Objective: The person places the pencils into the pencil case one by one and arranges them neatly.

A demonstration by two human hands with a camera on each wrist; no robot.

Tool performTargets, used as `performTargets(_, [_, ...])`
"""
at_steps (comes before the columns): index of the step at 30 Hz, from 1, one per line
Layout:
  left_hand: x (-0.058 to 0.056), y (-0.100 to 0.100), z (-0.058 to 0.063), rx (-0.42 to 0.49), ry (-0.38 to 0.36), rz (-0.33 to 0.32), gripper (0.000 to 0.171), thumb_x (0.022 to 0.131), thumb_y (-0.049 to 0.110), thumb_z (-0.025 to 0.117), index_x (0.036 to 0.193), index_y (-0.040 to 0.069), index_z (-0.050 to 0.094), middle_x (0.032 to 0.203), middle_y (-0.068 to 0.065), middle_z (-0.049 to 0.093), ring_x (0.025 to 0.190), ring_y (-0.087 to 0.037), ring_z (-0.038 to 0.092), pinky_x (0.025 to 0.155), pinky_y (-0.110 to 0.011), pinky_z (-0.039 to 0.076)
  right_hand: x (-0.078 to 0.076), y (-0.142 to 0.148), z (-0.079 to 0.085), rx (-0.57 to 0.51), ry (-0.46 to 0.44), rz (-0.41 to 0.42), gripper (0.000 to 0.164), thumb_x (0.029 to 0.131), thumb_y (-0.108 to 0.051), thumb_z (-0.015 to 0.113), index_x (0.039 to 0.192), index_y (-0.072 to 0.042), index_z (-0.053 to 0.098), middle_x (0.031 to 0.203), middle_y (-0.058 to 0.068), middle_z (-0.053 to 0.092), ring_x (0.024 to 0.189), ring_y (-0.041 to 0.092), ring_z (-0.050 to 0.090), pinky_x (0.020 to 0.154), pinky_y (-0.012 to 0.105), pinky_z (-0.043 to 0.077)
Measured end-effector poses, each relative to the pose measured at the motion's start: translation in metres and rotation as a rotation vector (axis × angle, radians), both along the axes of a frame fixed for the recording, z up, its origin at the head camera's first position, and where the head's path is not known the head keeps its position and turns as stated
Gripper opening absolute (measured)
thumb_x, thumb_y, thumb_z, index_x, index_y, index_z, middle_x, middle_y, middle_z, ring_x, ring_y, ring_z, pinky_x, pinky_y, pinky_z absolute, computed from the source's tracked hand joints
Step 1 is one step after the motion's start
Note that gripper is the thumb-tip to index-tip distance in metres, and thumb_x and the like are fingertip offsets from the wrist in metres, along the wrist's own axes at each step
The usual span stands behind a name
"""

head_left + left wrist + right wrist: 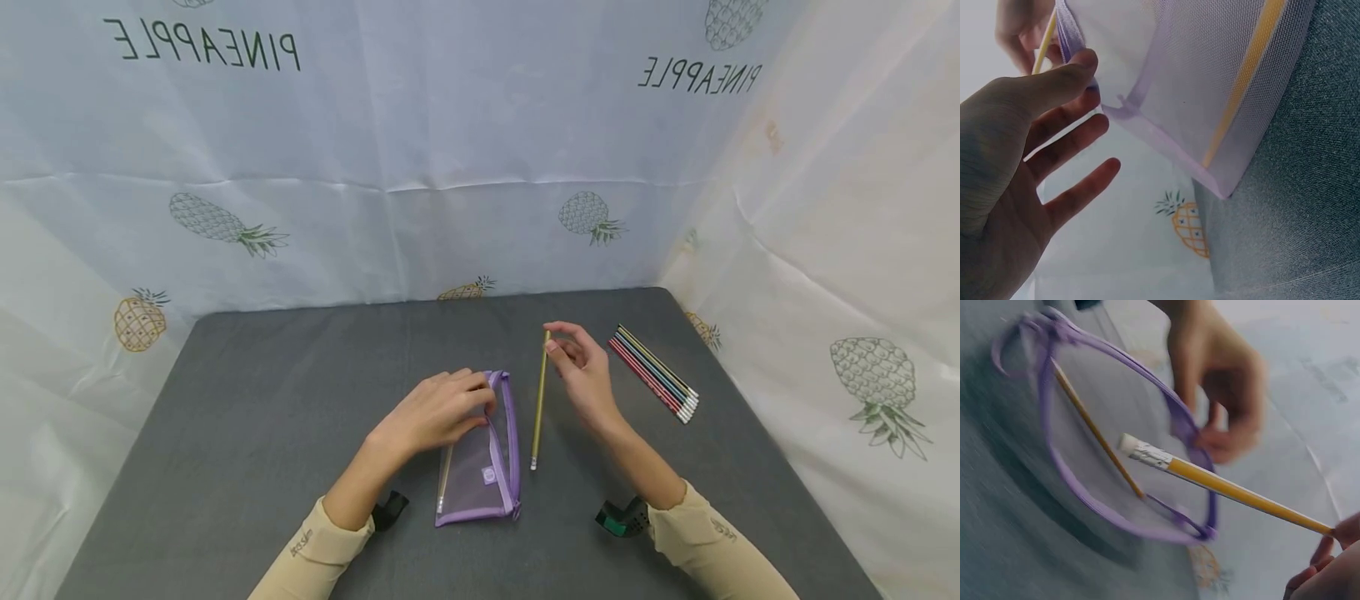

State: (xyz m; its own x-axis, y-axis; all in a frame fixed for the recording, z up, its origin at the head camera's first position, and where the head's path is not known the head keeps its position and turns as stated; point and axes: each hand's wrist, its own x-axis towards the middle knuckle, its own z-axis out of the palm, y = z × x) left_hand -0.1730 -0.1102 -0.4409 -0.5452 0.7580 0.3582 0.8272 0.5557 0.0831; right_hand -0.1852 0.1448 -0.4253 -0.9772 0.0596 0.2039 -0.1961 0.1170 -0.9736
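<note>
My left hand [435, 410] pinches the purple-trimmed edge of a see-through mesh pencil case [474, 492], thumb and forefinger at the rim. The case's zipper side gapes open in the right wrist view. One yellow pencil [1244, 81] lies inside along the far side from the opening. In my right hand [590, 377] another yellow pencil [1235, 490] is pinched near one end by thumb and fingertips. Its white eraser end points back toward me, just right of the case in the head view. In the right wrist view that eraser overlaps the case's opening.
Several pencils [652, 373] in red, blue, black and yellow lie side by side on the dark grey table [300, 417], right of my right hand. A white curtain [450, 125] with pineapple prints hangs behind the table and along its sides.
</note>
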Motion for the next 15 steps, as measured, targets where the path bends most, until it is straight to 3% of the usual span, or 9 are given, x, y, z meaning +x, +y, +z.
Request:
performTargets(8, [0.000,0.000,0.000,0.000,0.003,0.019,0.018,0.092,0.025,0.088,0.098,0.025,0.071,0.103,0.008,0.068,0.091,-0.011,0.065,0.073,-0.031,0.056,0.016,-0.030,-0.028,-0.167,-0.083,-0.053,0.027,0.107,0.001,0.062,0.134,0.001,0.065,0.086,-0.010,0.067,0.075,0.007,0.051,0.066,0.019,0.040])
performTargets(15, [0.001,0.001,0.000,-0.005,0.007,0.033,0.018,0.092,0.025,0.088,0.098,0.025,0.071,0.102,0.008,0.068,0.088,-0.011,0.063,0.072,-0.030,0.054,0.027,-0.037,-0.042,-0.124,-0.161,-0.057,0.028,0.106,-0.003,0.066,0.134,-0.003,0.067,0.093,-0.006,0.070,0.083,0.013,0.060,0.069,0.021,0.044])
